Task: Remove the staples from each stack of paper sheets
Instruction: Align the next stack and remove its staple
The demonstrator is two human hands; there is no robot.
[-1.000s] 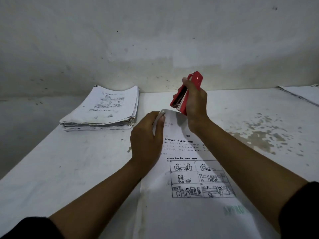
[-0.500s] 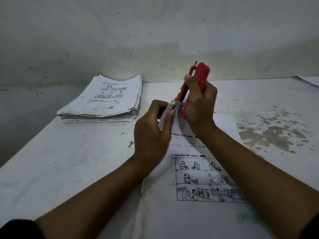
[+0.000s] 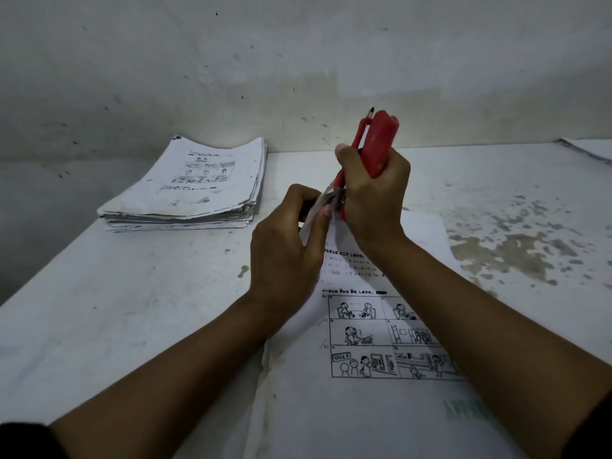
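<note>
Pinching the sheet's lifted corner [image 3: 323, 207] steady, the left hand [image 3: 284, 253] presents the staple; right hand [image 3: 374, 197] fingers clamp the red stapler [image 3: 377, 144].

Staple hidden behind hands; far-right paper pile [image 3: 586, 149] cut off.

Dim, bluish, low-contrast frame. Brightest patch on wall [image 3: 331, 104] behind red stapler [image 3: 379, 144], 12 o'clock. Soft shadows under forearms. Wide-angle bowing at edges; corners murky, slightly soft.
</note>
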